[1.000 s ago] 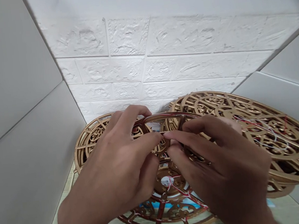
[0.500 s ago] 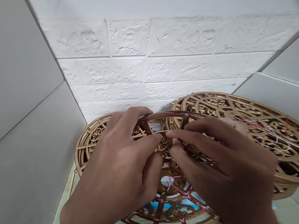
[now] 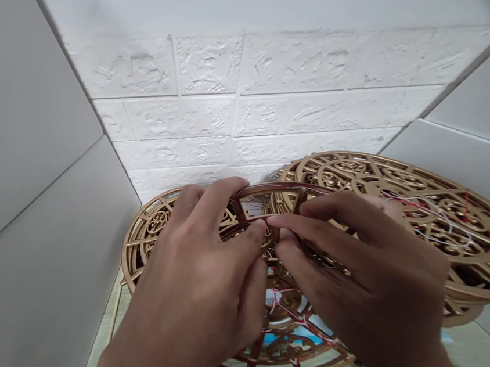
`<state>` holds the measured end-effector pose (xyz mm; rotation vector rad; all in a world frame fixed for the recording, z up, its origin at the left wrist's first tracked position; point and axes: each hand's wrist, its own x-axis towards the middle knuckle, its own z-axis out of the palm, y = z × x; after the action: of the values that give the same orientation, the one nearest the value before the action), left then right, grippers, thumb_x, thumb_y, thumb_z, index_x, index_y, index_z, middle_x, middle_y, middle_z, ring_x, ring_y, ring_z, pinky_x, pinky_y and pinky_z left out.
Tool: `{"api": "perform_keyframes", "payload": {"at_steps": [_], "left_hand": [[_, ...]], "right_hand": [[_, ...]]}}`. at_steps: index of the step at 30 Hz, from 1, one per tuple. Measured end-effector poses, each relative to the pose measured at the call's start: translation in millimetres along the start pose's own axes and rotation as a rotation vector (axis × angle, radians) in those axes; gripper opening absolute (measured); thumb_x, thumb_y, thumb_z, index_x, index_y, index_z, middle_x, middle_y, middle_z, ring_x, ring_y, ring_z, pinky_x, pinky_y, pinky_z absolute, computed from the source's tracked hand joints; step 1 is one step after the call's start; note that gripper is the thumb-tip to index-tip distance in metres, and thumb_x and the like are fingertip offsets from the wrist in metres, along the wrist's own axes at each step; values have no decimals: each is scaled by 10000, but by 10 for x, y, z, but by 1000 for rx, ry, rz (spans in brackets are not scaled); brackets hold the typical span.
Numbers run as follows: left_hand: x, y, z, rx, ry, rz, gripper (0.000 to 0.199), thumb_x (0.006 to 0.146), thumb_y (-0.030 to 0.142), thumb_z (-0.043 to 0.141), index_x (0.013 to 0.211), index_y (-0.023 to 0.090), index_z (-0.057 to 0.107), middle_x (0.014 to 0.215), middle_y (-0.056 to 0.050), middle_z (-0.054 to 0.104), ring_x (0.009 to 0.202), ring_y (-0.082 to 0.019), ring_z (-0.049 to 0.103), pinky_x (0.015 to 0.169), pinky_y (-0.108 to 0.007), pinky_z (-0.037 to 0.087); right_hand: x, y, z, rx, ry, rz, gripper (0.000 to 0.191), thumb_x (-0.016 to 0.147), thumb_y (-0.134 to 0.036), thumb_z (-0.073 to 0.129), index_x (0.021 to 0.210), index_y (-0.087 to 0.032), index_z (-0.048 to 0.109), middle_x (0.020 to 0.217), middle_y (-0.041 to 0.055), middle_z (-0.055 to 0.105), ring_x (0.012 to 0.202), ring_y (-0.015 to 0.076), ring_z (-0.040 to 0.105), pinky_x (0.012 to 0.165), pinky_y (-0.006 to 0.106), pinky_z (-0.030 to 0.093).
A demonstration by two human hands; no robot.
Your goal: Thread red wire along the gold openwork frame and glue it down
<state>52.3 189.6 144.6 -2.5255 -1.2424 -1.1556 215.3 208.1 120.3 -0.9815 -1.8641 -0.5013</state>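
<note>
A round gold-brown openwork frame (image 3: 267, 188), strung with thin red and white wires, stands tilted between my hands. My left hand (image 3: 201, 270) is closed on its left side, with one finger over the upper rim and a fingertip pressed on an inner bar. Almost touching that fingertip, my right hand (image 3: 363, 270) pinches the same bar from the right. Whether a wire is between the fingertips is too small to tell. Scrollwork and a round white label (image 3: 273, 297) show in the lower half of the frame, and my hands hide much of its sides.
To the right lies a stack of similar gold openwork discs (image 3: 352, 166), with loose red and white wires (image 3: 445, 218) on top. Another gold stack (image 3: 145, 232) sits behind my left hand. White brick-patterned wall (image 3: 294, 67) and grey side panels (image 3: 38, 211) enclose the pale surface (image 3: 117, 343).
My fingers have shifted slightly left along the inner bar. The frame's lower part has tilted a little, and more of its upper left bars shows beside my left hand.
</note>
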Motion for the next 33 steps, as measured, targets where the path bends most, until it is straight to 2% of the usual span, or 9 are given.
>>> {"api": "perform_keyframes", "payload": {"at_steps": [4, 11, 18, 25, 33], "left_hand": [[-6, -3, -12, -1, -2, -3, 253, 862, 52, 468, 839, 126, 709, 1188, -189, 647, 1044, -335, 602, 797, -505, 582], [4, -14, -7, 24, 45, -28, 286, 866, 68, 466, 677, 135, 670, 1162, -175, 681, 992, -281, 642, 812, -402, 564], [23, -26, -15, 12, 75, -49, 339, 849, 66, 454, 627, 147, 696, 1090, -174, 710, 926, -251, 670, 771, -378, 561], [25, -36, -12, 13, 80, -87, 353, 856, 88, 444, 725, 145, 766, 1074, -150, 726, 909, -225, 674, 787, -365, 542], [37, -46, -21, 37, 87, -100, 312, 848, 94, 457, 703, 126, 731, 996, -130, 738, 883, -199, 677, 770, -317, 508]], "right_hand": [[2, 1, 7, 1, 1, -16, 170, 865, -53, 615, 881, -210, 678, 739, 9, 663, 639, 173, 655, 652, 384, 448], [2, -6, -7, 14, -26, 27, 184, 872, -57, 611, 862, -230, 674, 747, 16, 656, 642, 168, 652, 622, 376, 454], [14, 15, -14, 26, -49, 12, 159, 842, -49, 639, 854, -205, 673, 760, 42, 676, 644, 185, 663, 617, 391, 476], [13, 12, -1, 7, -37, 12, 167, 851, -52, 617, 853, -217, 643, 778, 44, 692, 665, 188, 675, 629, 388, 487], [9, 13, 4, 5, -32, 24, 182, 831, -50, 624, 836, -231, 617, 792, 38, 691, 685, 199, 683, 659, 390, 506]]}}
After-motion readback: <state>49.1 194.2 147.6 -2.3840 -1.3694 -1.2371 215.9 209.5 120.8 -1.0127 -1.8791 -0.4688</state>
